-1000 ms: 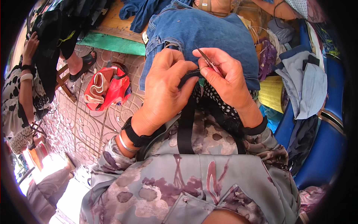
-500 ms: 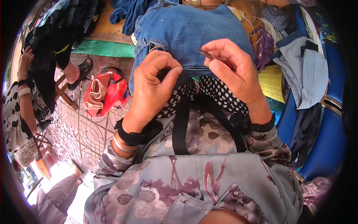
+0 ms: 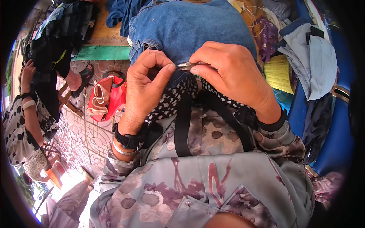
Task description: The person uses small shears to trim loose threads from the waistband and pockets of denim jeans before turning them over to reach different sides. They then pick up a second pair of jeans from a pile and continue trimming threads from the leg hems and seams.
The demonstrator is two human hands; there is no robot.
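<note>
Blue denim jeans (image 3: 197,24) lie across my lap, over black cloth with white dots (image 3: 161,104). My left hand (image 3: 146,81) pinches the near edge of the denim between thumb and forefinger. Closed around a small pointed metal tool (image 3: 185,65), my right hand (image 3: 232,74) holds it with the tip pointing left, close to the left fingertips. Part of the tool is hidden inside the right fingers, so its exact kind cannot be told.
Wooden boards (image 3: 110,33) with a green edge lie ahead. At left are a red bag (image 3: 116,95) on the paving and another person's arm (image 3: 32,114). Folded light-blue denim (image 3: 321,70), yellow ribbed cloth (image 3: 279,74) and a blue chair frame (image 3: 334,129) are at right.
My right hand has turned and come left and down, bringing the metal tool's tip to the left fingertips. My left hand has shifted slightly left. The view has moved slightly.
</note>
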